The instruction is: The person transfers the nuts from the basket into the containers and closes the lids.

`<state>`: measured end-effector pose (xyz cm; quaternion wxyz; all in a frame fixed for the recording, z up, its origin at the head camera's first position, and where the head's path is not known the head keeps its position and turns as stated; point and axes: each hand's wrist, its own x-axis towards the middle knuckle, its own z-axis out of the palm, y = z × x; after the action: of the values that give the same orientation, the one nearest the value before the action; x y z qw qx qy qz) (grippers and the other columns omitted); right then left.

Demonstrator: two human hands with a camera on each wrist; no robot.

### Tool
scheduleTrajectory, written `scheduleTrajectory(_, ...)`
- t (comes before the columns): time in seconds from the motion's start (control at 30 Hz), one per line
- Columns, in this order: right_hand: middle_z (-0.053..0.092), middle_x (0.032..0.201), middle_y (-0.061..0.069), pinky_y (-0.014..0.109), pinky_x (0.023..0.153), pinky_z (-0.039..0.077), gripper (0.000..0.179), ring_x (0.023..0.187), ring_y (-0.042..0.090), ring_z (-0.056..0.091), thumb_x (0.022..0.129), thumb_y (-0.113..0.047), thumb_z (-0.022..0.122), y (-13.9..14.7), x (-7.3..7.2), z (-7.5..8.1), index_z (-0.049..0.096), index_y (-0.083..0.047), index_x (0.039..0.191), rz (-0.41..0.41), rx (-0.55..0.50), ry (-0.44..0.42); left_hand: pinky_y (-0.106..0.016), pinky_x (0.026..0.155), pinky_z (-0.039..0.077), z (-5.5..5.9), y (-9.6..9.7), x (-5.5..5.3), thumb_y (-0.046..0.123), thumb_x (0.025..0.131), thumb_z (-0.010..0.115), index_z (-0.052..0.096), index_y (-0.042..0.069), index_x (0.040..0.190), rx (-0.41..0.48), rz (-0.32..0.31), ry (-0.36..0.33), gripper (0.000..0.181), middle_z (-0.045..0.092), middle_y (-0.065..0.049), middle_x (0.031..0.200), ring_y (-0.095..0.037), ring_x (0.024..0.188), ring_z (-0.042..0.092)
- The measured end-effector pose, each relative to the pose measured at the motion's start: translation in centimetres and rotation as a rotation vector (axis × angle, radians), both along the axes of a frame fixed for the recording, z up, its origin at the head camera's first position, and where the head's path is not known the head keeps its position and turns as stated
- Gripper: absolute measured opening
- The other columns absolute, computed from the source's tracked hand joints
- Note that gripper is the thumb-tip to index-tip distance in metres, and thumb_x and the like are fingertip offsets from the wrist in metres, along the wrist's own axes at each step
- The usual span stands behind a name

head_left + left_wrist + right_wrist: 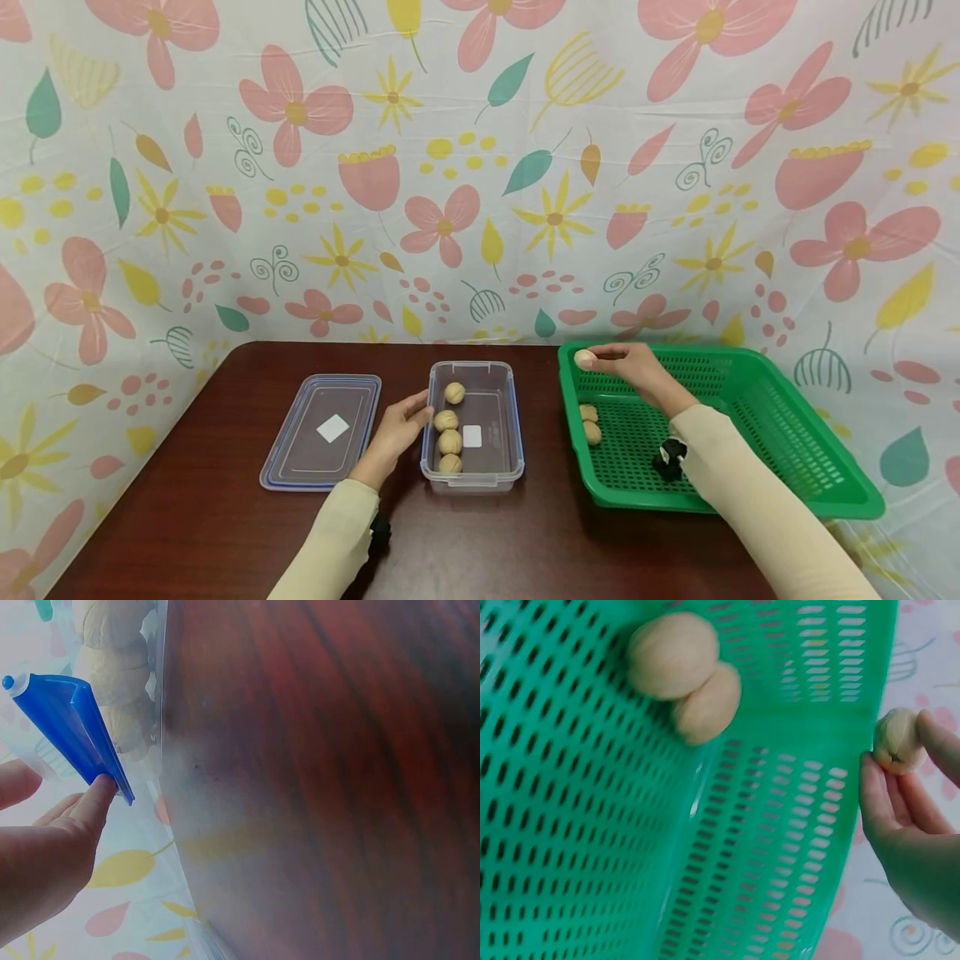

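Observation:
My right hand (637, 365) pinches a walnut (585, 359) between thumb and fingers, at the back left rim of the green basket (765, 508). In the right wrist view, that walnut (900, 741) shows beside the basket's wall. Two more walnuts (673, 656) lie against each other inside the basket. My left hand (397, 432) rests its fairly straight fingers at the left side of a clear plastic container (495, 479). A fingertip touches its blue latch flap (75, 724) in the left wrist view. Several walnuts (449, 442) line the container's left side.
A clear lid (303, 454) with a blue edge lies on the dark wooden table (202, 500), left of the container. Behind the table hangs a flowered cloth (450, 275). A strip of table separates container and basket.

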<state>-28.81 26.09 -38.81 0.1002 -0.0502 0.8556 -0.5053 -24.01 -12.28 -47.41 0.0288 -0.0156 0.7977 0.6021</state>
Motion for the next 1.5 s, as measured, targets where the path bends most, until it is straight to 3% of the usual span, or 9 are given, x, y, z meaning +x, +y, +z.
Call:
scheduleTrajectory(0.47, 0.045, 0.144, 0.016, 0.052, 0.11, 0.031, 0.065, 0.137, 0.034, 0.034, 0.087, -0.04, 0.07, -3.3, 0.9, 2.5, 0.051, -0.007, 0.139, -0.054, -0.105, 0.003, -0.05, 0.102, 0.042, 0.1, 0.0, 0.0, 0.014, 0.098, 0.056, 0.049, 0.005, 0.141, 0.005, 0.001, 0.007, 0.044, 0.054, -0.02, 0.135, -0.033, 0.123, 0.051)
scheduleTrajectory(0.77, 0.043, 0.146, 0.015, 0.05, 0.111, 0.03, 0.06, 0.138, 0.033, 0.032, 0.09, -0.032, 0.069, -5.7, 1.7, 3.7, 0.049, -0.005, 0.14, -0.051, -0.2, 0.02, -0.05, 0.103, 0.041, 0.1, -0.1, 0.2, 0.014, 0.099, 0.055, 0.049, 0.005, 0.141, 0.002, -0.002, 0.0, 0.044, 0.052, -0.02, 0.137, -0.034, 0.126, 0.048)
scheduleTrajectory(0.93, 0.044, 0.144, 0.017, 0.049, 0.113, 0.028, 0.057, 0.137, 0.032, 0.034, 0.091, -0.027, 0.068, -7.2, 1.9, 3.9, 0.05, -0.002, 0.139, -0.065, -0.267, -0.004, -0.05, 0.103, 0.041, 0.2, -0.1, 0.1, 0.014, 0.098, 0.055, 0.049, 0.004, 0.14, 0.003, -0.005, 0.002, 0.044, 0.052, -0.02, 0.137, -0.035, 0.127, 0.048)
scheduleTrajectory(1.23, 0.053, 0.136, 0.019, 0.04, 0.11, 0.035, 0.052, 0.128, 0.031, 0.047, 0.091, -0.021, 0.068, -10.4, 2.0, 3.6, 0.052, 0.0, 0.136, -0.059, -0.352, -0.025, -0.051, 0.103, 0.04, 0.3, 0.0, 0.1, 0.014, 0.098, 0.055, 0.049, 0.004, 0.14, 0.004, -0.002, 0.001, 0.043, 0.053, -0.02, 0.136, -0.035, 0.126, 0.049)
scheduleTrajectory(1.5, 0.055, 0.134, 0.017, 0.043, 0.106, 0.039, 0.047, 0.126, 0.029, 0.047, 0.089, -0.019, 0.071, -13.2, 2.1, 2.8, 0.059, -0.001, 0.13, -0.074, -0.347, 0.009, -0.05, 0.103, 0.041, 0.1, 0.0, 0.1, 0.013, 0.099, 0.055, 0.049, 0.003, 0.14, 0.014, 0.0, 0.002, 0.043, 0.054, -0.02, 0.135, -0.034, 0.124, 0.051)
